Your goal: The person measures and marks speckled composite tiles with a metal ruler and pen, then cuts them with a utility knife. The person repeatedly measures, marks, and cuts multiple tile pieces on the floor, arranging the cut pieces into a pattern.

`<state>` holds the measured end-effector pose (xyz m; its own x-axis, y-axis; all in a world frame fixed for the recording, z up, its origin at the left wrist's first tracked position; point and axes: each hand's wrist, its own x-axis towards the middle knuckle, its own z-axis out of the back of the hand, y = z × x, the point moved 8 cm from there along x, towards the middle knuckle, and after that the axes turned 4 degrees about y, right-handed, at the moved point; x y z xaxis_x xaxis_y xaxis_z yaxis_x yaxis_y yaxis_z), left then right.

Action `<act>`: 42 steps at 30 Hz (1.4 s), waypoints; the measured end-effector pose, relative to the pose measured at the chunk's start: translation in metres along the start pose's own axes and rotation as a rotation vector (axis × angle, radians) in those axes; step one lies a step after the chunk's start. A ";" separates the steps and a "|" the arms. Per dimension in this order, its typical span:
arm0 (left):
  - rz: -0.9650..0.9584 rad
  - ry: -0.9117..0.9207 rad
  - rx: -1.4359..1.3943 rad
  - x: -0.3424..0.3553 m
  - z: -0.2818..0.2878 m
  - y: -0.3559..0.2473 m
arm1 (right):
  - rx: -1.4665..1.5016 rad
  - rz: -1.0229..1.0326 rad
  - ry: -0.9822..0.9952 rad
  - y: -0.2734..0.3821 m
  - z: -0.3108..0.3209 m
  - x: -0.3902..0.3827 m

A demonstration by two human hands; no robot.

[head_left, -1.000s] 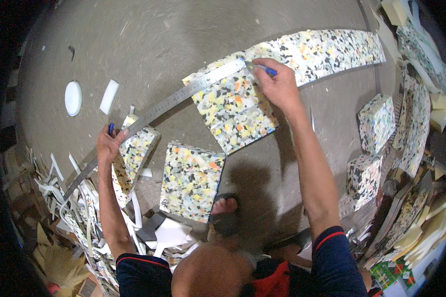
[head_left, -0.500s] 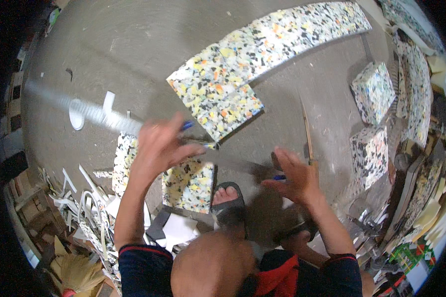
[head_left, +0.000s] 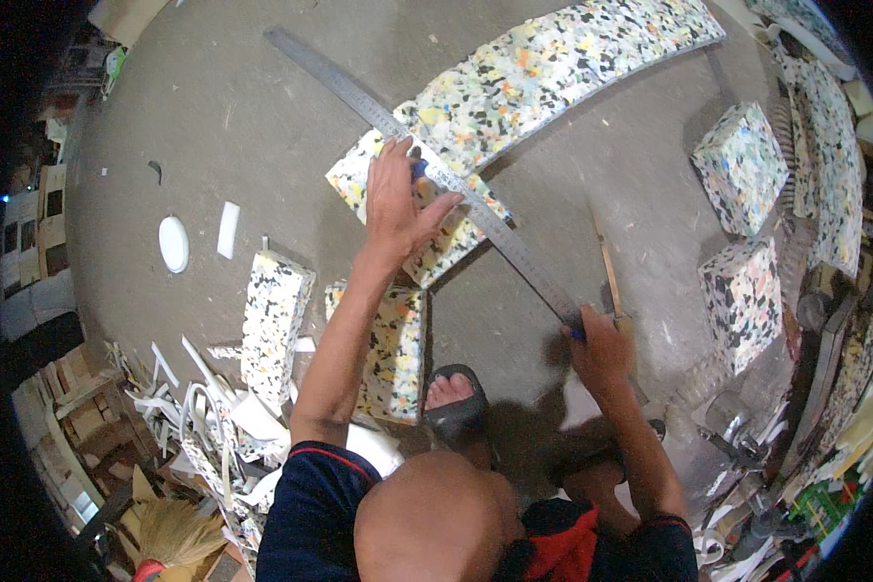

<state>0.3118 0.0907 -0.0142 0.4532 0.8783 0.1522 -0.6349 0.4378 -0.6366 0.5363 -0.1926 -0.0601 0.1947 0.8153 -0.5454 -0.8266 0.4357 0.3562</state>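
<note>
A long metal ruler (head_left: 519,254) lies slantwise across the near end of a curved, speckled foam slab (head_left: 553,73). My left hand (head_left: 398,199) presses on the ruler over the foam, thumb spread from the fingers; a small blue thing (head_left: 419,169) shows at its fingertips, its kind unclear. My right hand (head_left: 601,351) is closed at the ruler's lower right end, with another bit of blue between its fingers. A long thin blade with a wooden handle (head_left: 608,267) lies on the floor close beside that hand. Under the slab's near end, part of another foam block (head_left: 446,254) shows.
Speckled foam blocks stand left of my foot (head_left: 393,354) and at right (head_left: 739,170). White foam offcuts (head_left: 233,417) pile up at lower left, near a straw broom (head_left: 179,533). A white oval piece (head_left: 173,244) lies on the floor. Foam sheets and clutter line the right side.
The ruler has swung from a blurred position at the left onto the foam slab. My left hand has moved up and right with it; my right hand has closed and shifted slightly right.
</note>
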 end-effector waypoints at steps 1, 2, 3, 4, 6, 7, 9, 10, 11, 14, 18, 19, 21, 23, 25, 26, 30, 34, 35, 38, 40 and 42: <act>0.084 0.074 0.019 -0.001 -0.008 0.014 | 0.018 -0.007 -0.012 -0.002 -0.004 0.000; 0.041 0.045 0.031 -0.002 -0.008 0.016 | 0.038 -0.035 -0.004 -0.005 -0.009 0.000; 0.069 0.059 0.043 -0.002 -0.014 0.020 | 0.026 0.008 -0.046 -0.002 -0.009 -0.001; 0.101 0.082 0.055 -0.002 -0.019 0.024 | 0.017 0.029 -0.071 -0.001 -0.009 -0.002; 0.158 0.085 0.080 -0.001 -0.026 0.026 | 0.043 0.091 -0.141 0.004 -0.005 -0.004; 0.170 0.089 0.093 0.000 -0.028 0.025 | 0.077 0.132 -0.190 0.006 -0.001 -0.007; 0.157 0.108 0.136 0.002 -0.031 0.021 | 0.123 0.117 -0.185 0.004 0.002 -0.007; 0.169 0.135 0.154 0.002 -0.033 0.021 | 0.135 0.059 -0.129 -0.001 -0.001 -0.007; 0.161 0.139 0.169 0.002 -0.034 0.019 | 0.148 0.001 -0.070 -0.005 -0.005 -0.006; 0.136 0.102 0.193 0.002 -0.032 0.018 | 0.055 0.049 -0.121 -0.001 -0.001 -0.008; 0.110 0.112 0.217 0.002 -0.035 0.018 | -0.006 0.067 -0.168 0.000 0.002 -0.007; 0.099 0.108 0.227 0.002 -0.035 0.017 | 0.021 0.024 -0.126 -0.004 -0.001 -0.007; 0.089 0.114 0.249 0.002 -0.036 0.017 | 0.042 -0.027 -0.082 -0.008 -0.004 -0.006; 0.102 0.129 0.261 0.002 -0.037 0.018 | 0.037 -0.039 -0.076 -0.008 -0.004 -0.006; 0.093 0.118 0.274 0.001 -0.037 0.016 | 0.061 -0.031 -0.097 -0.007 -0.002 -0.006; 0.088 0.110 0.275 0.001 -0.037 0.016 | 0.074 -0.029 -0.104 -0.007 -0.001 -0.006; 0.088 0.102 0.298 0.000 -0.039 0.017 | 0.012 0.015 -0.158 -0.006 0.005 -0.006; 0.094 0.087 0.305 0.001 -0.039 0.018 | -0.002 0.028 -0.114 -0.008 0.009 -0.004; 0.110 0.099 0.304 0.001 -0.039 0.019 | -0.032 0.006 -0.085 -0.009 0.009 -0.003; 0.087 0.104 0.304 0.002 -0.038 0.015 | -0.017 -0.007 -0.082 -0.005 0.012 -0.001; 0.118 0.128 0.285 0.003 -0.040 0.016 | -0.018 -0.058 -0.026 -0.006 0.007 0.000; 0.130 0.129 0.272 0.003 -0.039 0.016 | 0.002 -0.080 -0.007 -0.006 0.005 0.001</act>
<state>0.3275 0.0931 -0.0539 0.4217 0.9064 -0.0248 -0.8286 0.3741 -0.4165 0.5443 -0.1931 -0.0591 0.2637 0.7805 -0.5669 -0.8072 0.5003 0.3133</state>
